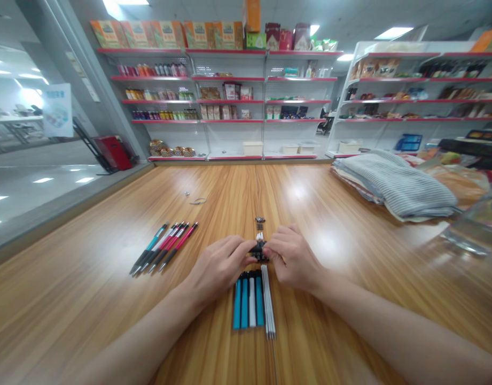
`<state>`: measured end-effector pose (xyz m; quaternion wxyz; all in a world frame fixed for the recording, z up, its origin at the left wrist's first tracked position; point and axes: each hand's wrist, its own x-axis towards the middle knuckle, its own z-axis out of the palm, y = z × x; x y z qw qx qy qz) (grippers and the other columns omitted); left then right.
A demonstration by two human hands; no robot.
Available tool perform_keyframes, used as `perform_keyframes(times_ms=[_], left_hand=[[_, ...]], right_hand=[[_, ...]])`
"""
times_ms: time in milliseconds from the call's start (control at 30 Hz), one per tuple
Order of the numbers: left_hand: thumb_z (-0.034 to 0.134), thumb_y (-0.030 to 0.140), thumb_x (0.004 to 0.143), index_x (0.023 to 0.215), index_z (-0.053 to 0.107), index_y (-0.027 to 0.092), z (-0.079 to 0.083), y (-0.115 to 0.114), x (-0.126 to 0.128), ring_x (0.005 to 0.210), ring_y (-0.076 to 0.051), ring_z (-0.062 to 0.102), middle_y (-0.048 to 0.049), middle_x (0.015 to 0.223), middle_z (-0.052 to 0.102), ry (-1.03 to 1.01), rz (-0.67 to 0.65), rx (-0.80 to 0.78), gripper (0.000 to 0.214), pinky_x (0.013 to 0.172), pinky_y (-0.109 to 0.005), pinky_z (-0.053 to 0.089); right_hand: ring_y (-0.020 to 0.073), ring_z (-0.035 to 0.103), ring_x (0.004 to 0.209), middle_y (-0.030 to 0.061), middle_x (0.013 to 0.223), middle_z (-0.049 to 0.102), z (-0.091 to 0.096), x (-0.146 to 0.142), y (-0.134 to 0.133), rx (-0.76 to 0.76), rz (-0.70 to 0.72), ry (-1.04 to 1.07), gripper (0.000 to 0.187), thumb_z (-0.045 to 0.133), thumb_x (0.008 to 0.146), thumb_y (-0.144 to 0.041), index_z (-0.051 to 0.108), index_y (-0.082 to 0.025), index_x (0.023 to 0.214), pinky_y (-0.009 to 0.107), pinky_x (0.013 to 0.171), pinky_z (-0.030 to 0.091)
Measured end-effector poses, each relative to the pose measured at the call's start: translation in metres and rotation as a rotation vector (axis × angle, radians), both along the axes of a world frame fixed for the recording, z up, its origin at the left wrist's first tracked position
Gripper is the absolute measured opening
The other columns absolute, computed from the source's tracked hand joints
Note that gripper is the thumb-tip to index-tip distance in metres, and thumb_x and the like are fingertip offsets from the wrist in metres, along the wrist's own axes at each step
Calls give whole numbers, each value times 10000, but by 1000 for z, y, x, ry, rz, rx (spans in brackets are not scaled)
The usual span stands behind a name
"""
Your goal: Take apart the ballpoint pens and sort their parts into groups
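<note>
My left hand (pixel 221 263) is closed, thumb and forefinger pinching a small black pen part (pixel 254 248). From the other side my right hand (pixel 293 258) is also closed, with its fingertips at the same black part; the fingers partly hide it. More black pen parts (pixel 258 256) lie on the table right under the fingertips. Just in front of the hands are several pen barrels (pixel 244 302), blue and white, side by side. Thin white refills (pixel 268 305) lie along their right side. Beyond the fingers sit small white pieces (pixel 259 236), springs (pixel 260 226) and dark little parts (pixel 260 219).
Several whole pens (pixel 165 248) in blue, silver and pink lie to the left. A small ring-like strip (pixel 198 201) is farther back. Folded striped cloth (pixel 401 182) and a clear glass vessel (pixel 476 224) stand right. Stocked shelves (pixel 229 100) rise behind the wooden table (pixel 302 342).
</note>
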<state>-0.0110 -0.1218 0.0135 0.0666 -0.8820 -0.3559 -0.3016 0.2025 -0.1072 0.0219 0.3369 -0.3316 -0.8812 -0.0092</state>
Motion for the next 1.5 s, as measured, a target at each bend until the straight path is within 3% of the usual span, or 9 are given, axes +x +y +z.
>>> perform_keyframes(times_ms=[100, 333, 533, 933, 1167, 1500], left_hand=[[473, 193, 917, 1076, 582, 184, -1, -1, 0, 808, -141, 572, -60, 905, 589, -16, -1, -2, 192, 720, -251, 475], [413, 99, 911, 1114, 560, 167, 2, 0, -4, 828, -159, 566, -62, 891, 599, 80, -15, 45, 260, 731, -275, 462], [488, 194, 912, 1072, 577, 180, 1, 0, -1, 839, -159, 564, -54, 909, 592, 45, 14, 12, 184, 755, -283, 464], [449, 127, 915, 1206, 519, 177, 3, -1, -4, 847, -161, 568, -48, 902, 611, 97, 10, 38, 303, 738, -281, 462], [467, 209, 926, 1080, 562, 185, 1, 0, -1, 820, -160, 556, -43, 868, 589, 75, 45, -9, 183, 714, -279, 444], [454, 178, 925, 1128, 573, 189, 0, -1, -4, 815, -145, 557, -50, 889, 591, 118, 32, 41, 235, 700, -262, 444]], right_hand=[[158, 427, 697, 27, 640, 552, 2, 3, 2, 29, 20, -25, 232, 478, 883, -189, 544, -164, 662, 347, 699, 255], [155, 423, 689, 24, 646, 550, -2, 1, 1, 14, 28, -12, 224, 484, 877, -178, 540, -162, 661, 346, 703, 259], [164, 435, 722, 32, 672, 570, -5, 1, 1, -2, 3, -4, 212, 482, 896, -202, 589, -162, 717, 351, 722, 260], [167, 481, 749, 33, 727, 597, -4, 1, 0, -74, -1, 41, 180, 485, 900, -224, 604, -170, 777, 342, 746, 282], [178, 504, 802, 42, 795, 613, -3, 0, -1, -81, -12, 63, 113, 513, 881, -224, 609, -171, 853, 341, 762, 293], [167, 493, 779, 39, 765, 605, -5, -1, 1, -82, -11, 66, 209, 466, 929, -249, 591, -171, 781, 328, 750, 292]])
